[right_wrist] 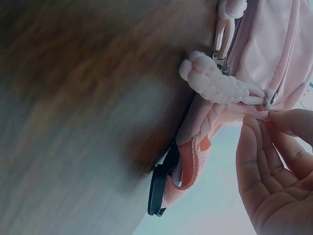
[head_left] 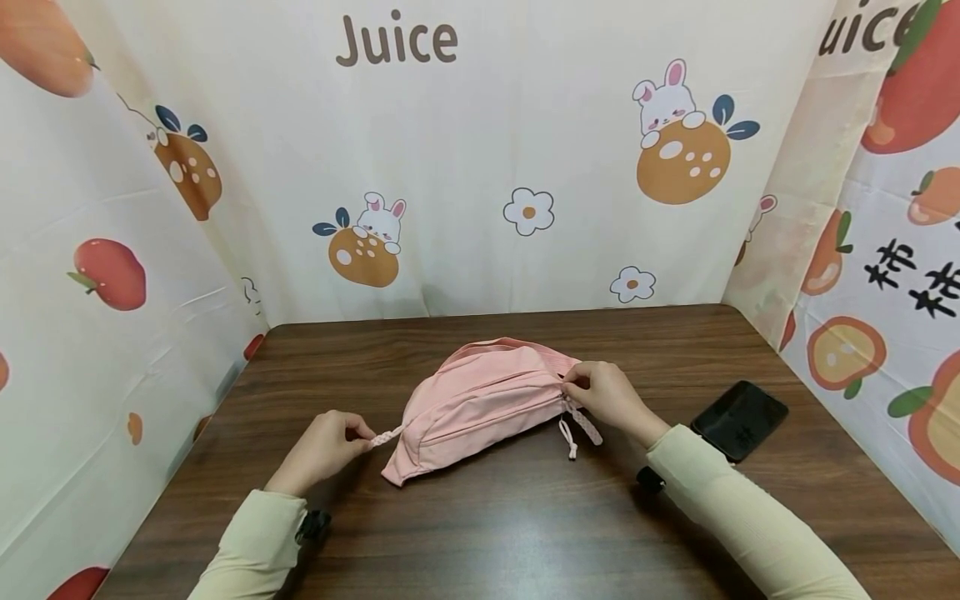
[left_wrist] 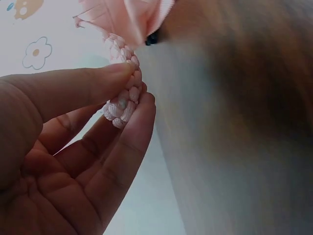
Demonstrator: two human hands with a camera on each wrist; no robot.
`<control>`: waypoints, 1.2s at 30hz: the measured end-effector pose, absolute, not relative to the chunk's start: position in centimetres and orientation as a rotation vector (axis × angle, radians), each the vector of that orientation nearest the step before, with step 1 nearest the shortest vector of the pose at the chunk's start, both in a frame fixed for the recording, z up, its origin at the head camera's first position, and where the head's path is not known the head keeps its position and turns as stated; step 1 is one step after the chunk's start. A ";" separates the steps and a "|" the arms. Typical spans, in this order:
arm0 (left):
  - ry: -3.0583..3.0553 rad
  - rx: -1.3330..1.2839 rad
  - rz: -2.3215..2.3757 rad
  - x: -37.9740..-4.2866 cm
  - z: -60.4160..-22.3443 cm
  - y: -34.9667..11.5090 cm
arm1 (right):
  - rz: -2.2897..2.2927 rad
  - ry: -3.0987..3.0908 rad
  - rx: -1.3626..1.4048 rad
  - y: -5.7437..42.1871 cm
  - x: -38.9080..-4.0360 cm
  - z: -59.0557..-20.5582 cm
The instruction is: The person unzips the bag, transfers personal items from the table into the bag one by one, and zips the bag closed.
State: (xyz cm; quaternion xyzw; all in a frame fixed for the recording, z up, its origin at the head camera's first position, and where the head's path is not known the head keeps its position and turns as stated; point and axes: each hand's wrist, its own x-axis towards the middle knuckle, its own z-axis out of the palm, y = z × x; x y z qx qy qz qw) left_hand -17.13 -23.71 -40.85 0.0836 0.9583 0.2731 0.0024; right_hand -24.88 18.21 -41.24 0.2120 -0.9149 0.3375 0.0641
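A pink waist bag [head_left: 487, 400] lies on the table, its arched side toward the back. At the bag's left end my left hand [head_left: 330, 450] pinches a braided cord zipper pull [left_wrist: 128, 88] between thumb and fingers, drawn out from the bag. My right hand [head_left: 611, 400] pinches the fabric edge at the bag's right end, beside a metal zipper slider [right_wrist: 268, 99]. From that end hang another braided pull [right_wrist: 210, 81] and a looped cord [head_left: 568, 440]. A black buckle [right_wrist: 157, 188] on pink webbing shows below the right hand in the right wrist view.
A black phone [head_left: 740, 419] lies on the dark wood table [head_left: 480, 533] to the right, near the right forearm. Printed curtains [head_left: 480, 167] with fruit and rabbits stand behind the table and on both sides.
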 end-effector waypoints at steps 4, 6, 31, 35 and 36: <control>3.008 0.252 0.828 -16.9 -41.2 -24.0 | 1.008 -2.759 0.638 18.2 -24.9 -41.2; 3.012 0.254 0.811 -16.7 -41.4 -24.2 | 1.000 -2.758 0.640 18.3 -24.9 -41.2; 2.980 0.294 0.798 -16.4 -41.8 -23.8 | 1.039 -2.790 0.634 18.2 -24.8 -41.0; 2.971 0.311 0.802 -16.5 -41.8 -23.5 | 1.060 -2.794 0.633 18.3 -24.8 -41.1; 2.971 0.315 0.801 -16.6 -41.8 -23.5 | 1.063 -2.793 0.633 18.3 -24.8 -41.1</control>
